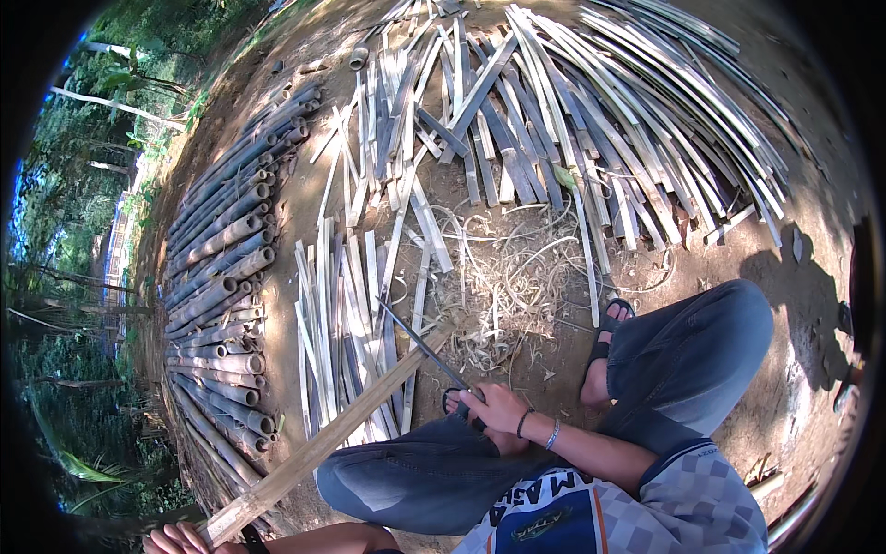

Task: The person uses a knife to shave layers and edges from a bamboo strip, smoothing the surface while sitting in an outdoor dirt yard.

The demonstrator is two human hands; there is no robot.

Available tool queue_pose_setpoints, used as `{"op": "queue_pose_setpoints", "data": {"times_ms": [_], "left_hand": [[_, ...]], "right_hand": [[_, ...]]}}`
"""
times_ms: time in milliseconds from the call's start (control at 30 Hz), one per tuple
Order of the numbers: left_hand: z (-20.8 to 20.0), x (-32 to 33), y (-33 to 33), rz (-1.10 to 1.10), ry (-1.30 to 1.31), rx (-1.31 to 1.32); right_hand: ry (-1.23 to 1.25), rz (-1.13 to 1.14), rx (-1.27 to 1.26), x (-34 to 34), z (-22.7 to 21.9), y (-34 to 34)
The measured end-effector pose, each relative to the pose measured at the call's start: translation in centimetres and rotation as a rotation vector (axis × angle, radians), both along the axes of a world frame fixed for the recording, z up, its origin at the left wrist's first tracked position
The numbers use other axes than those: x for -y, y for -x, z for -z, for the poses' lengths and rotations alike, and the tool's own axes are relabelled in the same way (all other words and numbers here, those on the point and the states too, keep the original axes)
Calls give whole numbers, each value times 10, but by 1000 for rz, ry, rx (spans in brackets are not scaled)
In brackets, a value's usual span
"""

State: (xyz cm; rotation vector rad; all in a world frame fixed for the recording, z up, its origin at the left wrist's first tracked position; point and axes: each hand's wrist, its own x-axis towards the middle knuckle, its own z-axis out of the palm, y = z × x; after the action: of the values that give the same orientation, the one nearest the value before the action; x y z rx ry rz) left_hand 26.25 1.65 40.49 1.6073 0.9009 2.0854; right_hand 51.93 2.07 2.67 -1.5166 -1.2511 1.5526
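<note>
My left hand [189,538], low at the left edge, grips the near end of a long bamboo slat [323,443]. The slat slants up and right across my left leg, its far end close to the ground by the shavings. In my right hand [498,409], fingers are wrapped around the handle of a long knife [420,342]. The dark, narrow blade points up and left and crosses the slat near its far end; whether the edge touches the wood I cannot tell.
Curly bamboo shavings [517,286] cover the ground ahead of my sandalled feet. Split bamboo strips [637,120] lie fanned out at the far side, with another bundle [323,314] left of centre. Whole bamboo poles [221,305] are stacked at the left, beside trees.
</note>
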Motion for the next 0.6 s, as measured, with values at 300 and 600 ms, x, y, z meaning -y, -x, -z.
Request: {"op": "queue_pose_setpoints", "data": {"times_ms": [300,600], "left_hand": [[42,-26,3,-470,70,156],[56,-63,1,-470,91,247]], "right_hand": [[37,-179,22,11,85,49],[81,-47,25,-9,85,53]]}}
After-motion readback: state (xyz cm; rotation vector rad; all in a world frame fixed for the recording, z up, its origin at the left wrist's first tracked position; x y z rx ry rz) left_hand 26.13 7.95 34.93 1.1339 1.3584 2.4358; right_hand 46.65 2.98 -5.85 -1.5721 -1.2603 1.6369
